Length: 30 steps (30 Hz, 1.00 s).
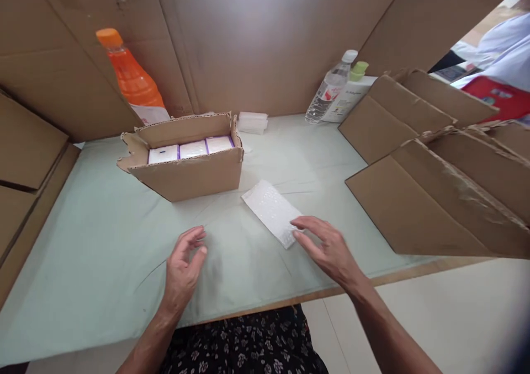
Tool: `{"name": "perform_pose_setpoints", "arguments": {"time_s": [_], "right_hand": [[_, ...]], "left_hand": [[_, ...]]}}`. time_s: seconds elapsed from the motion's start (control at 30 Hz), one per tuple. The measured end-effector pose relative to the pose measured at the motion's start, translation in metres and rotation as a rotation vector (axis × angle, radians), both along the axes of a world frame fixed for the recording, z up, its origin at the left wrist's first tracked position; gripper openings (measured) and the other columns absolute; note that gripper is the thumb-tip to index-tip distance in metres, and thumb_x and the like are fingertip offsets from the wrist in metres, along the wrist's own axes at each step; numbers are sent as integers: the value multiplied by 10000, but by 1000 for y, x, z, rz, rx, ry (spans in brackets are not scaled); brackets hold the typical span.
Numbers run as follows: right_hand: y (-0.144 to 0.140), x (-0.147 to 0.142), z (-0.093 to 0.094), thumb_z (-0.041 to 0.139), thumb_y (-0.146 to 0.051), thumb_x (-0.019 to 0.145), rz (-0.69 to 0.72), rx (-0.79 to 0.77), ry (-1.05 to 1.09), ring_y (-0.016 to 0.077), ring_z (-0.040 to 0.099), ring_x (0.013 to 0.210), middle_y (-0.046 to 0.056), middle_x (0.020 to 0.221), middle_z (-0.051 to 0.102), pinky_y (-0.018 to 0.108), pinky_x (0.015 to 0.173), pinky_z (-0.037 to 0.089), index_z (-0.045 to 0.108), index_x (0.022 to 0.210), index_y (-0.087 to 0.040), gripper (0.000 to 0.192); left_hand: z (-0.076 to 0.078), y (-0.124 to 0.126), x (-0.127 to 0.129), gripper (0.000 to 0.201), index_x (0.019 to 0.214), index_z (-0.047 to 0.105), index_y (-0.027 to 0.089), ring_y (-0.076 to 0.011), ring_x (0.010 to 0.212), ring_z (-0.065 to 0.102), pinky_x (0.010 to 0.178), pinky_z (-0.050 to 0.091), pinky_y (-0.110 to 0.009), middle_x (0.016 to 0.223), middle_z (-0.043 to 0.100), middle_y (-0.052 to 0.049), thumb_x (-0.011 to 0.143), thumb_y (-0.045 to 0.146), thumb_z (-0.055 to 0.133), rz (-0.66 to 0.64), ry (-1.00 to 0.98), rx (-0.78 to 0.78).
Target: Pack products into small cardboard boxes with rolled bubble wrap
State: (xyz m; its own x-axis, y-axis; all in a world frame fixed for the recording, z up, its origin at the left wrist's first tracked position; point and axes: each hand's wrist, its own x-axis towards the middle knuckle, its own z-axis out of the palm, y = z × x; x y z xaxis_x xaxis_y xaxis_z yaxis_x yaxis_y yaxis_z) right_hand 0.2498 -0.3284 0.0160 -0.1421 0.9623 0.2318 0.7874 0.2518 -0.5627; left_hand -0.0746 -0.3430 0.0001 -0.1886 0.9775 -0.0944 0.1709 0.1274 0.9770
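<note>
A white bubble-wrap pouch (271, 210) lies flat on the pale green table top (99, 241). My right hand (325, 247) rests with its fingertips on the pouch's near corner, fingers spread. My left hand (184, 263) hovers just over the table to the left of the pouch, fingers loosely curled and apart, holding nothing. Behind the hands stands an open cardboard box (194, 167) with three small white boxes (191, 149) side by side inside it.
An orange bottle (132, 79) stands at the back left. A clear water bottle (329, 90) and a white bottle with a green cap (351, 90) stand at the back right. Folded cardboard pieces (439, 192) lie on the right. Cardboard walls surround the table. A small white stack (252, 122) sits behind the box.
</note>
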Motion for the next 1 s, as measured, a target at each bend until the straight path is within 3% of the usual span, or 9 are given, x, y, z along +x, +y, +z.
{"name": "perform_pose_setpoints", "arguments": {"time_s": [0.17, 0.27, 0.4, 0.5, 0.57, 0.67, 0.73, 0.83, 1.0], "right_hand": [[49, -50, -22, 602, -316, 905, -43, -15, -203, 295, 676, 981, 132, 1093, 735, 431, 839, 491, 735, 1024, -182, 223], [55, -52, -31, 544, -265, 928, -68, -6, -111, 265, 687, 930, 97, 1004, 749, 419, 833, 490, 735, 904, -200, 204], [24, -44, -19, 571, -335, 943, -81, 70, 323, 243, 705, 990, 67, 1015, 758, 393, 885, 532, 722, 903, -228, 190], [-9, -45, -1, 622, -349, 926, -82, 52, 552, 244, 723, 969, 62, 1023, 764, 383, 862, 580, 741, 939, -244, 159], [-29, -47, 10, 665, -350, 898, -113, 34, 649, 259, 736, 929, 67, 996, 771, 398, 820, 612, 762, 993, -255, 165], [-51, -46, 22, 734, -340, 841, -228, 89, 774, 294, 744, 916, 90, 944, 771, 454, 810, 639, 776, 1016, -264, 196], [-62, -44, 29, 758, -337, 818, -259, 129, 840, 311, 739, 972, 94, 947, 769, 484, 837, 641, 773, 1026, -282, 215], [-72, -38, 38, 738, -399, 829, -207, 84, 896, 323, 719, 1063, 108, 1008, 765, 492, 841, 643, 739, 1151, -295, 339], [-61, -27, 28, 684, -410, 863, -378, 51, 910, 306, 707, 1096, 114, 1073, 760, 505, 931, 600, 729, 1171, -255, 347]], "left_hand": [[12, 2, 26, 326, 1138, 707, 203, -239, 1097, 657, 964, 523, -378, 1209, 677, -104, 842, 337, 675, -158, -37, 59], [14, -4, 30, 353, 1136, 692, 182, -259, 1123, 653, 961, 536, -399, 1207, 672, -124, 836, 367, 693, -177, -163, -67], [10, -9, 37, 665, 1349, 524, 163, -296, 1121, 661, 844, 603, -427, 1312, 607, -188, 790, 437, 760, -162, -430, -328], [11, -4, 45, 948, 1524, 293, 188, -299, 1122, 654, 780, 626, -422, 1388, 537, -225, 764, 423, 809, -159, -550, -403], [13, -1, 50, 1001, 1547, 242, 195, -303, 1127, 642, 747, 630, -412, 1368, 539, -224, 760, 409, 822, -140, -580, -416], [14, -1, 60, 829, 1431, 410, 191, -292, 1074, 652, 736, 634, -425, 1212, 605, -162, 752, 401, 836, -133, -658, -475], [11, -3, 68, 578, 1195, 578, 160, -258, 958, 679, 753, 634, -445, 1068, 642, -114, 735, 383, 849, -137, -763, -538], [3, 0, 77, 373, 908, 655, 127, -207, 793, 685, 738, 618, -400, 909, 688, -87, 656, 293, 873, 14, -887, -556], [0, 15, 51, 399, 933, 676, 191, -182, 948, 690, 911, 560, -325, 940, 732, -2, 589, 259, 867, 283, -825, -262]]}}
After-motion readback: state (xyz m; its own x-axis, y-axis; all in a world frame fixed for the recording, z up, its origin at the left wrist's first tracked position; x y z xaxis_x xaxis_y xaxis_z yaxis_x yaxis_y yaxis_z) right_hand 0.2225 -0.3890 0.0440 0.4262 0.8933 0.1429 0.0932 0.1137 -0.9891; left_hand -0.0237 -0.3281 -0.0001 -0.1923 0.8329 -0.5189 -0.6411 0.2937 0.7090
